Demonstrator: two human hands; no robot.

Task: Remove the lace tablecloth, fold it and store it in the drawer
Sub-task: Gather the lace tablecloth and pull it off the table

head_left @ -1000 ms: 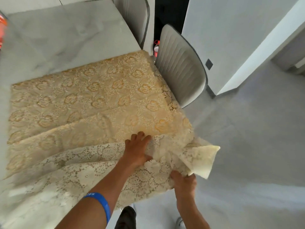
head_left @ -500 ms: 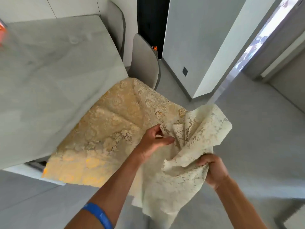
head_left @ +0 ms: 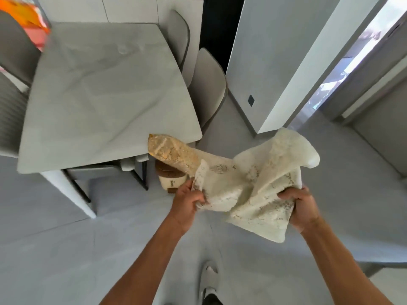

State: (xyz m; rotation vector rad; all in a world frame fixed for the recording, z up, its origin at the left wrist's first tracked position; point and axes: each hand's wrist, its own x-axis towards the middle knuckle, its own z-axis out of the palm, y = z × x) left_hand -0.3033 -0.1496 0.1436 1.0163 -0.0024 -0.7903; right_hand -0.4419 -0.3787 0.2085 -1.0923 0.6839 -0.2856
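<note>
The cream lace tablecloth (head_left: 253, 183) hangs bunched in the air in front of me, off to the right of the grey marble table (head_left: 105, 95). Only its far golden-lit corner still touches the table's near right corner. My left hand (head_left: 187, 201) grips one gathered edge of the cloth. My right hand (head_left: 301, 208) grips the other side, with loose folds rising between the two hands. No drawer is in view.
Grey chairs (head_left: 207, 89) stand along the table's right side and more at the left edge. A beige and brown container (head_left: 171, 179) sits on the floor by the table's near corner. A white wall column (head_left: 275, 62) rises at the right. My shoe (head_left: 209, 280) is on the grey floor.
The cloth has been pulled almost wholly off the table toward me and to the right. Both hands have moved apart and lower, and I have stepped back from the table.
</note>
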